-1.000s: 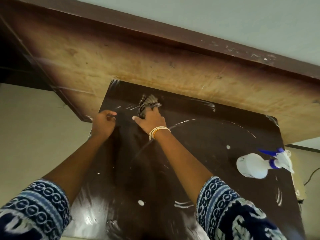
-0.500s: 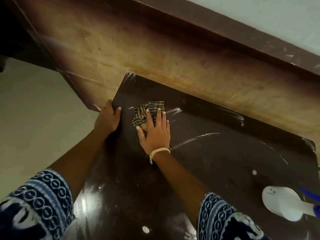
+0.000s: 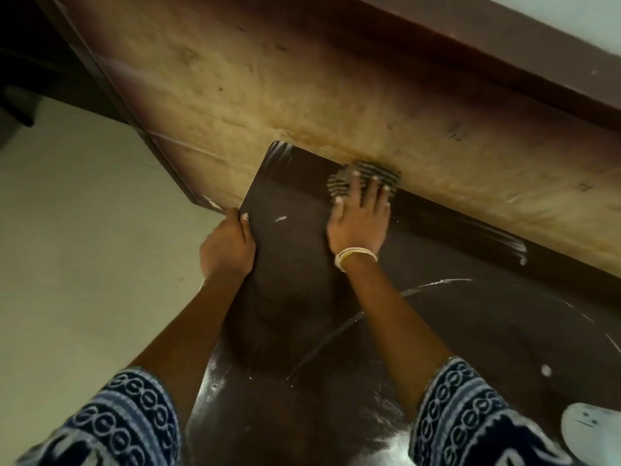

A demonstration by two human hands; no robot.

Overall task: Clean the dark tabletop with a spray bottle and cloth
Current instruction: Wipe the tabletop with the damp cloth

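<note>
**Tabletop Wipe: Cloth at Far Edge, Left Hand on Side Edge**

Nearest the camera, two patterned blue-and-white sleeves (image 3: 121, 422) enter from the bottom edge; both are cut off by the frame. At the bottom right corner, the white spray bottle (image 3: 591, 428) lies on the dark tabletop (image 3: 470, 331). Only its rounded base is visible; the trigger end is out of frame.

The tabletop carries pale curved streaks and small white specks. A bright reflection near the bottom obscures the surface finish there.

Mid-range, the left hand (image 3: 228, 247) grips the left side edge of the tabletop. The thumb lies on top; the fingers wrap under the edge and are hidden.

Farther on, the right hand (image 3: 359, 223), with a pale bangle (image 3: 356, 257) at the wrist, lies flat with fingers straight and spread, pressing down on the cloth (image 3: 366, 176). The cloth is a striped bundle at the far edge of the tabletop, touching the tan wooden panel (image 3: 336, 89) behind it. The fingertips and cloth are motion-blurred, and the hand covers the cloth's near portion.

Beyond the panel, a dark wooden rail (image 3: 504, 62) runs across, and pale floor (image 3: 67, 230) shows at left.
</note>
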